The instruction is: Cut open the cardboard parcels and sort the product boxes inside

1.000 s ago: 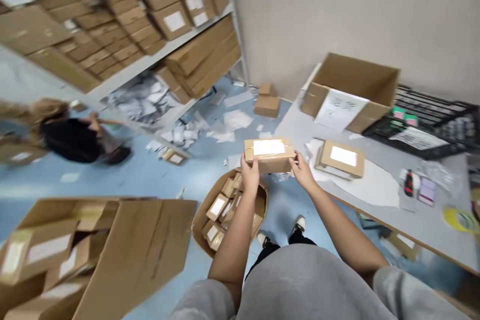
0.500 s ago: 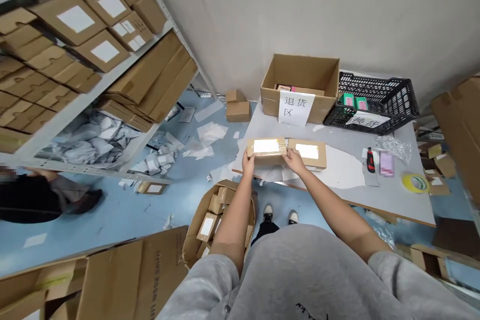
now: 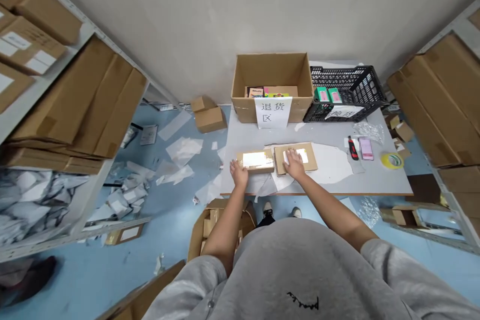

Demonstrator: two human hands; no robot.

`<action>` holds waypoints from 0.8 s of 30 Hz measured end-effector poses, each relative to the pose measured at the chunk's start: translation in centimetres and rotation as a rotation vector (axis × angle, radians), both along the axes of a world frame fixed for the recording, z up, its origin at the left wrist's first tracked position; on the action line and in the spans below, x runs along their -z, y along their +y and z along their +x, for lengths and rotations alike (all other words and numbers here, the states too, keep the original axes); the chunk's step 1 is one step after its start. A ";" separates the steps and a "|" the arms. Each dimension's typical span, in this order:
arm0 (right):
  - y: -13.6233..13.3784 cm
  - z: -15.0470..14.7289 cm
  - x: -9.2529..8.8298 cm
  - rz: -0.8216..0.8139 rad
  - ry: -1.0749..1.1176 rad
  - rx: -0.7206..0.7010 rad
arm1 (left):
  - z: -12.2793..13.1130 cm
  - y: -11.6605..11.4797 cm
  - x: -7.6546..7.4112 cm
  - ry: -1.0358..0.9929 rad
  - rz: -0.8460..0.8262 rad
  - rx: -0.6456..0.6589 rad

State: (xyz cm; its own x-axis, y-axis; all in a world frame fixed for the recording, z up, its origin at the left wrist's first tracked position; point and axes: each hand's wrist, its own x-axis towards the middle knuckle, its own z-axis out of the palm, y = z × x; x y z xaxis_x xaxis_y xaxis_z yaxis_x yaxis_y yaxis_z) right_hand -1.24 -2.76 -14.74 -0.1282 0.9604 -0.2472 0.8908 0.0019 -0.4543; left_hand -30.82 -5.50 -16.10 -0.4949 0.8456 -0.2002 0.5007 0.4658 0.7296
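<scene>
Logging the surface first: what stands on the table?

A grey laminate table [image 3: 258,132] with a wood-coloured front edge. At the back sits an open kraft cardboard box [image 3: 272,72] holding colourful packets, with a white paper sign [image 3: 273,112] reading 退货区 on its front. Beside it is a black plastic mesh crate [image 3: 360,85] holding two green-topped packets [image 3: 326,95].

Loose items on the right side of the top?

One red-and-black utility knife [image 3: 352,147], one pale pink flat packet [image 3: 366,149], some clear bubble wrap [image 3: 369,131] and a yellow tape roll [image 3: 392,160]. A curved white paper sheet [image 3: 332,162] lies flat mid-table.

And the room?

Pale blue floor [image 3: 75,280] strewn with white paper scraps [image 3: 180,152]. White metal shelving [image 3: 92,185] on the left carries flat-packed cardboard [image 3: 75,100]. An open cardboard box of small parcels [image 3: 213,220] sits on the floor under the left arm.

Where are the parcels?

Near the table's front edge, lying flat and just beside each other: a small kraft parcel [image 3: 255,161] on the left, a larger kraft parcel [image 3: 309,157] on the right, both with white labels.

Hands?

Both arms reach forward, palms down. The right hand [image 3: 294,164] presses flat on the larger parcel, fingers spread over its label, with no pinch. The left hand [image 3: 239,172] sits at the small parcel's near left corner, fingers against it; whether it grips, I cannot tell.
</scene>
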 end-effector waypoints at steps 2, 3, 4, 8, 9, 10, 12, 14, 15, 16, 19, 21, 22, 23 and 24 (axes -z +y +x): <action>0.2 3.1 0.8 0.046 0.029 0.231 | 2.0 0.4 -0.8 0.125 0.030 0.072; 0.4 4.7 1.2 0.040 0.043 0.326 | 3.4 0.9 -1.2 0.155 0.055 0.147; 0.7 6.1 1.5 0.015 0.053 0.398 | 5.1 1.5 -1.6 0.165 0.076 0.240; 2.6 10.2 2.2 -0.136 0.106 0.484 | 13.0 5.2 -2.6 0.210 -0.004 0.570; 3.2 10.9 2.3 -0.166 0.131 0.470 | 14.9 6.3 -2.6 0.253 -0.071 0.600; 3.7 11.4 2.5 -0.194 0.160 0.450 | 16.6 7.3 -2.6 0.298 -0.143 0.614; 4.8 12.2 2.8 -0.251 0.239 0.400 | 19.2 9.1 -2.4 0.383 -0.280 0.616; 5.5 12.9 3.1 -0.299 0.331 0.339 | 20.8 10.3 -2.2 0.442 -0.383 0.613; 5.8 13.3 3.3 -0.317 0.370 0.308 | 21.4 10.7 -2.1 0.464 -0.416 0.613; 6.0 13.6 3.5 -0.332 0.401 0.280 | 21.8 10.9 -2.1 0.477 -0.434 0.618; 6.1 14.9 3.6 -0.345 0.464 0.250 | 23.1 10.8 -2.4 0.471 -0.418 0.650; 6.0 15.9 3.4 -0.314 0.536 0.261 | 23.9 10.2 -2.7 0.449 -0.360 0.644; 6.0 16.5 3.2 -0.287 0.586 0.268 | 24.4 9.9 -2.9 0.442 -0.313 0.624; 6.0 17.2 3.1 -0.254 0.640 0.276 | 24.8 9.6 -3.1 0.437 -0.252 0.600; 6.0 17.8 3.0 -0.214 0.695 0.286 | 25.1 9.3 -3.2 0.432 -0.182 0.576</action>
State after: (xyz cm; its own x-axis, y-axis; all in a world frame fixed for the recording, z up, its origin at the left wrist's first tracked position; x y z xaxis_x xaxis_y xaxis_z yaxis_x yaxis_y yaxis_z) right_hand 16.58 3.23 -17.73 -0.0765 0.9199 -0.3847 0.3548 -0.3354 -0.8727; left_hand -5.70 3.83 -12.91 -0.0496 0.9670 -0.2499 0.9272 0.1375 0.3483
